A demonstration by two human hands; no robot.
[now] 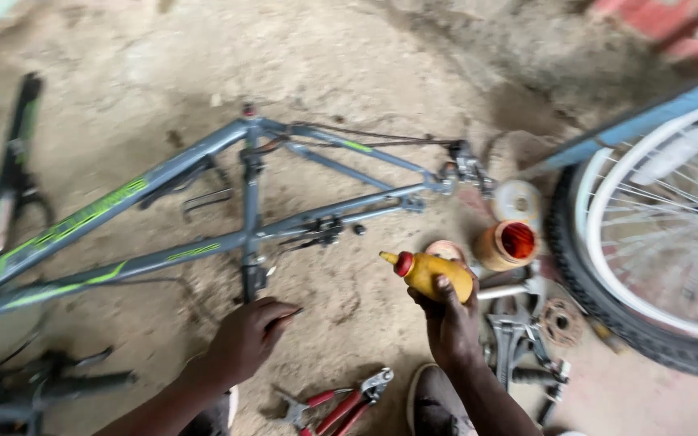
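There was one grey bicycle frame (203, 210) lying on the ground, one spoked wheel (656, 234), one yellow squeeze bottle (430, 273), one open orange jar (506, 245), one pair of red-handled pliers (341, 404), one rusty sprocket (561, 321), and two hands: left hand (248, 335) and right hand (448, 323).

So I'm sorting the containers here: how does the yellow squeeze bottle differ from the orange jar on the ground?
The yellow squeeze bottle is held up in the right hand, tipped sideways with its nozzle pointing left; the orange jar rests on the dirt ground, untouched. The bottle is closed with a red cap and a narrow spout; the jar is open-mouthed, its reddish inside showing. The bottle is long, the jar squat. Both look like small plastic containers in warm colours.
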